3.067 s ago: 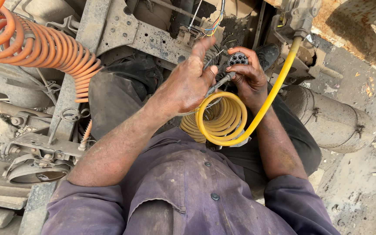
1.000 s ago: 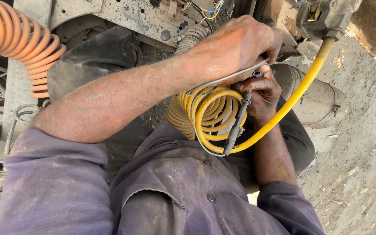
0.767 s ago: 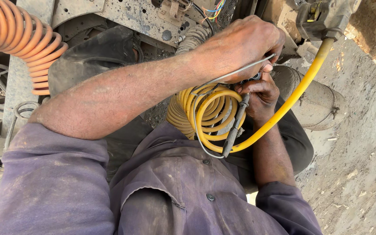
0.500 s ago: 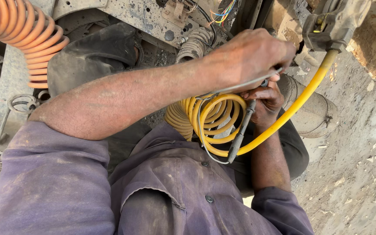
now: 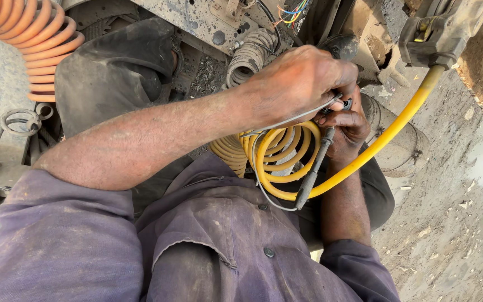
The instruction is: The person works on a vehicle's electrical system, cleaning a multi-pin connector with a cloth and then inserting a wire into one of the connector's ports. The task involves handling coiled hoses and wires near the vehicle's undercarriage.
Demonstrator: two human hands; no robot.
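Head view counts two coiled plastic hoses: one yellow (image 5: 286, 156), one orange (image 5: 34, 45). Left hand (image 5: 303, 78) and right hand (image 5: 350, 126) both close their grip on one thin grey cable (image 5: 286, 120).

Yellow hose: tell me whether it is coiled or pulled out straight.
Partly coiled. The yellow hose loops in several rings below the left hand, then one straight length climbs to the grey fitting at upper right.
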